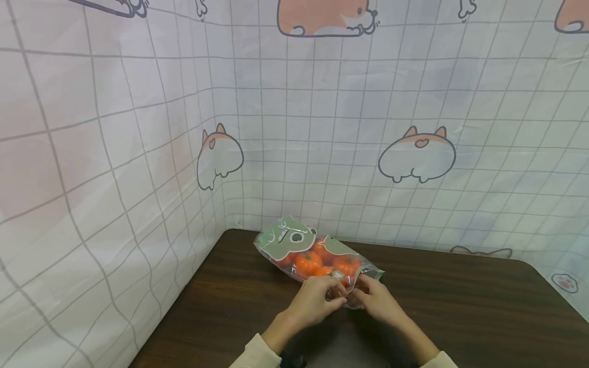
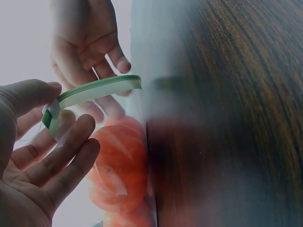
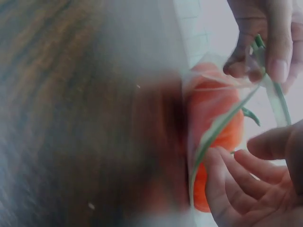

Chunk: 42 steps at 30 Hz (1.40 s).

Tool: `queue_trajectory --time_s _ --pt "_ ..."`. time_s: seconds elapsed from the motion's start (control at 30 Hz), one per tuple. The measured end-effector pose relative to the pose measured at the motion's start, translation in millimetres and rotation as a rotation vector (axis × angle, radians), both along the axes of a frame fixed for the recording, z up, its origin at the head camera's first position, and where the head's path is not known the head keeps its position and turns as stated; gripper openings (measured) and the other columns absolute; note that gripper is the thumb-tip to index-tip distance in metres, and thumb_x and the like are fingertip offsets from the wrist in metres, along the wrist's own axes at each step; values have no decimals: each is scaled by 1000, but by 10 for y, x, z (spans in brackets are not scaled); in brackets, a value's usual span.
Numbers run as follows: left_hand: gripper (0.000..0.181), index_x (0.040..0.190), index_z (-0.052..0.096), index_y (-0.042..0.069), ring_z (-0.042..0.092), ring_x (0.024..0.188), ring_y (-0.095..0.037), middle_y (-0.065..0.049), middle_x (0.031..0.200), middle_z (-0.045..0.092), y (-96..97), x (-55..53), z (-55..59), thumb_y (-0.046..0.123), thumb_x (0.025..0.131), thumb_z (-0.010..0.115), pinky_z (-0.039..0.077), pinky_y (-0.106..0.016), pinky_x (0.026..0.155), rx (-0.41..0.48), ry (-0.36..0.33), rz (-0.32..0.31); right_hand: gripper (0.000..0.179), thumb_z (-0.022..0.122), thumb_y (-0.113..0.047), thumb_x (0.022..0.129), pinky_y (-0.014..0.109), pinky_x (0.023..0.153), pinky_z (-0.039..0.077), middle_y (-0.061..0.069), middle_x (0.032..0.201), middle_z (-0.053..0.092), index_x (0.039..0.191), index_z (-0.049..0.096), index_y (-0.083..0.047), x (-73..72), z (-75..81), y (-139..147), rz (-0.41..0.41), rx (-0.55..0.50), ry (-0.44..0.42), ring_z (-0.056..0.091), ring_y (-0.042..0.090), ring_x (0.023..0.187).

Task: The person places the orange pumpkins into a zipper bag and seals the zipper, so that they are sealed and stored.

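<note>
A clear zip bag (image 1: 290, 245) printed with a green cartoon animal lies on the dark wooden table (image 1: 230, 301). Inside show several small orange pumpkins (image 1: 307, 263), one with a curved green stem (image 3: 252, 116). At the near end, the bag's green-edged mouth (image 2: 102, 86) is spread apart. My left hand (image 1: 315, 299) pinches one corner of that mouth between thumb and forefinger, its other fingers loosely extended. Opposite it, my right hand (image 3: 251, 189) has its fingers extended at the green strip, fingertips touching the mouth's edge.
A white cloth with grey grid lines and cartoon dogs hangs as a wall (image 1: 322, 128) along the table's left and back edges. Pale sleeves (image 1: 258, 352) cover the forearms. A dark object (image 1: 293, 360) sits below the left wrist.
</note>
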<state>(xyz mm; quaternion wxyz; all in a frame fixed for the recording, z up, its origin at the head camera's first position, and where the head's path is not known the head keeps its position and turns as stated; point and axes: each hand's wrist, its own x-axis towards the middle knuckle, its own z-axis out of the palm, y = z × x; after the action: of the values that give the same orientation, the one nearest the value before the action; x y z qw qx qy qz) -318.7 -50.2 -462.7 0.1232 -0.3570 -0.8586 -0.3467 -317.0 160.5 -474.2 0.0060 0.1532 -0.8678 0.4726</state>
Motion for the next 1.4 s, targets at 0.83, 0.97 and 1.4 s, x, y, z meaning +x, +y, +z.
queue_trajectory --time_s 0.83,0.97,1.4 --pt "30 116 70 17 62 82 5 7 108 74 64 120 55 11 88 74 49 -11 73 -115 -24 -102 20 61 -20 102 26 62 52 8 83 65 95 67 -2 -55 189 270 -246 -58 -76 65 20 74" --pt "33 117 69 24 62 88 -2 8 106 71 61 121 25 16 86 76 50 -18 75 -203 136 -2 20 61 -20 102 27 62 52 10 84 67 97 68 -2 -75 172 319 -259 -46 -68 66 21 75" --pt "27 110 72 33 54 98 -13 9 106 64 190 30 -1 30 85 82 47 -35 92 -379 422 145 20 62 -21 101 27 61 50 10 78 66 99 68 -3 -92 165 457 -262 -11 -61 63 20 73"
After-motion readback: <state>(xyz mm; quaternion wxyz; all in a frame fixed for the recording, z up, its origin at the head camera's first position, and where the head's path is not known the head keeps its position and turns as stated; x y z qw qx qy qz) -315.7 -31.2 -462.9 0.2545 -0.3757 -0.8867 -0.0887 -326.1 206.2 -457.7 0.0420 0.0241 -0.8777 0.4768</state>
